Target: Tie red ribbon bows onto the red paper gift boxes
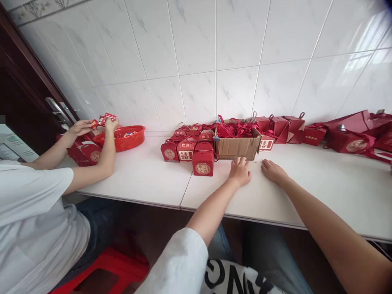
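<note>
My left hand (240, 171) is near the front of an open cardboard box (235, 148), its fingers apart and holding nothing. Whether its fingertips touch the box I cannot tell. Red shredded paper (237, 129) fills that box. To the right, my right hand (273, 170) lies flat on the white table (330, 188), also holding nothing. Just left of the cardboard box stands a red gift box (203, 161) with a gold print, in front of several similar closed boxes (185, 150). Behind my right hand is a red box with a white label (266, 143).
Several red boxes with ribbon handles (280, 128) stand along the tiled wall, with flatter red boxes (352, 136) far right. At left, a co-worker's hands (110, 124) hold small red packets beside a red basin (130, 141). A red stool (110, 265) is below.
</note>
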The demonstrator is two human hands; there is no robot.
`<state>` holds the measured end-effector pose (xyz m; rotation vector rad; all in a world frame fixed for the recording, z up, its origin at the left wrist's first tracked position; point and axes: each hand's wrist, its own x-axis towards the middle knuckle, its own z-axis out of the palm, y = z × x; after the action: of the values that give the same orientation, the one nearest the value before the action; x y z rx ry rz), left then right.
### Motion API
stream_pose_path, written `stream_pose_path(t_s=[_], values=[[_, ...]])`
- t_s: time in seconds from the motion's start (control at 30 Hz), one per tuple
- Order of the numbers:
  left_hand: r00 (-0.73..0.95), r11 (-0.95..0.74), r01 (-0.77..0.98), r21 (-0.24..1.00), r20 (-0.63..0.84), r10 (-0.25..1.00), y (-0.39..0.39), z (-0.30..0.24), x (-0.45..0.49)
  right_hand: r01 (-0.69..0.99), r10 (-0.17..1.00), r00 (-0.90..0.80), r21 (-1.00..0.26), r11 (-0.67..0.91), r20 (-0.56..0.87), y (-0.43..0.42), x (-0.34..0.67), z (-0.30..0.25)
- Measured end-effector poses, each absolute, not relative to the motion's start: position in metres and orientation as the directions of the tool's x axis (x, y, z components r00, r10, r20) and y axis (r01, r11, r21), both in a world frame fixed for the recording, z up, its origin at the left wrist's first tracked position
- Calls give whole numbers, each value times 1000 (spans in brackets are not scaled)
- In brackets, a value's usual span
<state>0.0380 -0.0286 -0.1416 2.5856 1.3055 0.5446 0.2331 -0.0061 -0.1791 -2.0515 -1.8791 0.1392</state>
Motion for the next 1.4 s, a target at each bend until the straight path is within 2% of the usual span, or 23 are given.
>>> stream_pose_path(t_s=[0.27, 0.9, 1.17, 1.4], values=[[520, -487, 833, 261, -69, 852, -48, -148, 21, 958, 987, 153, -252, -136, 51, -54, 221, -177], [457, -438, 886, 152, -132, 880, -89, -133, 7, 981, 989, 145, -128, -148, -36, -132, 204, -159], [665, -661, 743, 99, -211, 716, -98, -121, -19, 985, 995, 75, -154, -84, -64, -135, 204, -154], [703, -699, 706, 111, -224, 675, -87, -122, -19, 984, 996, 50, -167, -61, -67, -130, 208, -154]])
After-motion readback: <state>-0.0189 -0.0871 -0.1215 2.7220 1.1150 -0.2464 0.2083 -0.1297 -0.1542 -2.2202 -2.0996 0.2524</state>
